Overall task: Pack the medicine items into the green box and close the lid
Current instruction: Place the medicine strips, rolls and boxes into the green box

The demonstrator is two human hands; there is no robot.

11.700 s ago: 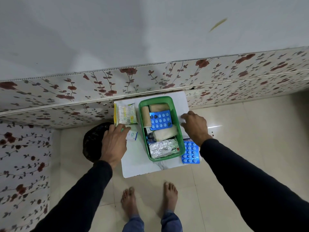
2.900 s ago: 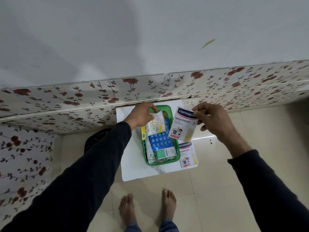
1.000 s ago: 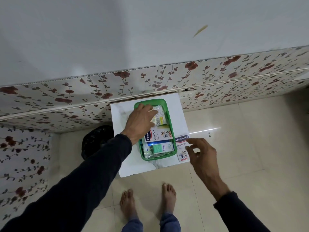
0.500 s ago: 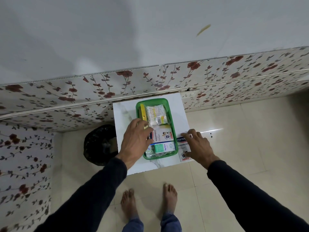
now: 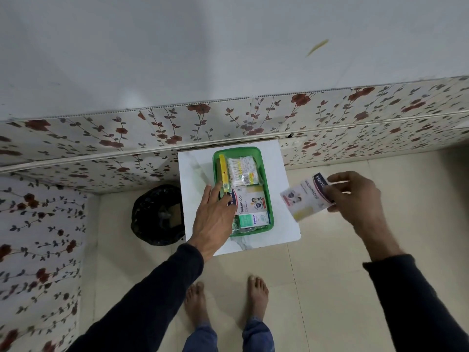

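The green box [image 5: 267, 174] stands open on a small white table [image 5: 195, 174] and is filled with medicine items. A cotton-swab packet [image 5: 242, 171] and a yellow strip [image 5: 223, 171] lie at its far end, a Hansaplast plaster box [image 5: 250, 200] in the middle, a small green-and-white carton [image 5: 253, 220] at the near end. My left hand [image 5: 215, 219] rests flat over the box's left rim, fingers spread, holding nothing. My right hand [image 5: 355, 196] holds a second Hansaplast plaster box [image 5: 307, 199] in the air to the right of the table. No lid is in view.
A black bin with a bag [image 5: 158, 215] stands on the floor left of the table. A floral-papered wall [image 5: 228, 123] runs right behind the table. My bare feet [image 5: 225, 301] stand on the tiled floor in front.
My right hand has lifted the second plaster box off the table's right edge and raised it to the right. My left hand stays at the box's left rim.
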